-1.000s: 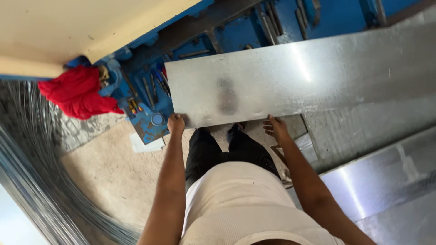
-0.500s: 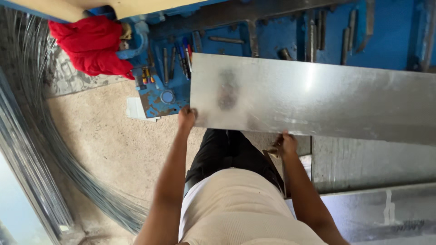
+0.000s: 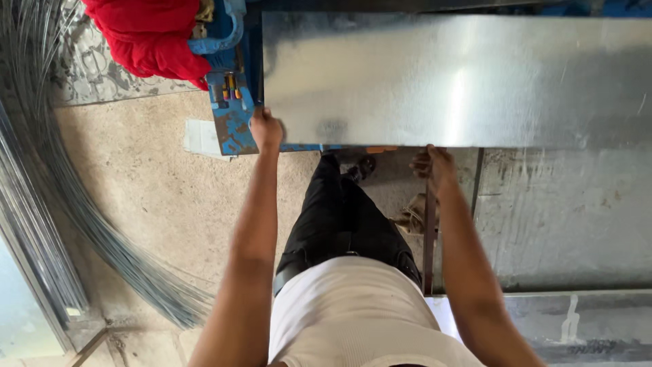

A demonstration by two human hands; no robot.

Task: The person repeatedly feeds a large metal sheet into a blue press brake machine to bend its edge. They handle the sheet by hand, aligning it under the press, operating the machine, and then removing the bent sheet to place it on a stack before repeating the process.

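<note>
Down at the near edge of a metal sheet (image 3: 435, 78), both hands grip it. The left hand (image 3: 265, 129) is closed on the sheet's near left corner, fingers tucked under the edge and knuckles up. The right hand (image 3: 432, 165) curls its fingers around the same edge farther right, holding it from below. The sheet is a wide, flat rectangle of dull silver galvanised steel, faintly mottled, with a soft bright glare band down its middle and a dark smudge near the left hand. It lies level across the top of the view, running off the right side, over a blue machine (image 3: 234, 115) whose chipped paint shows just left of the left hand.

Beyond the machine, a bright red cloth (image 3: 153, 34) is bunched at the top left. A small white paper (image 3: 202, 137) lies on the rough, sandy concrete floor (image 3: 149, 204). Along the left side, long thin steel wires (image 3: 61, 197) sweep in a curved bundle. Under the sheet on the right sits another grey metal panel (image 3: 564, 217), scratched and stained. Between the arms are the person's black trousers (image 3: 346, 217) and white top (image 3: 353, 319)
</note>
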